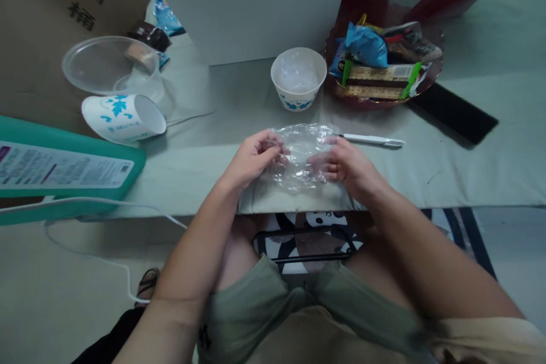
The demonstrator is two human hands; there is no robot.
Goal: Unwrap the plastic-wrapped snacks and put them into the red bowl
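A thin, crinkled clear plastic food cover is spread between my hands, low over the front of the table. My left hand pinches its left side between thumb and fingers. On the right side, the fingers of my right hand are curled into the film and partly covered by it. Just beyond stands an upright white paper bowl with blue leaf prints and crumpled clear plastic inside. Close to my right hand lies a white pen.
At left, another paper bowl lies on its side by a clear plastic tub and a green container. A snack bowl, a black phone-like slab and large boxes stand or lie farther back. A white cable hangs at the front left.
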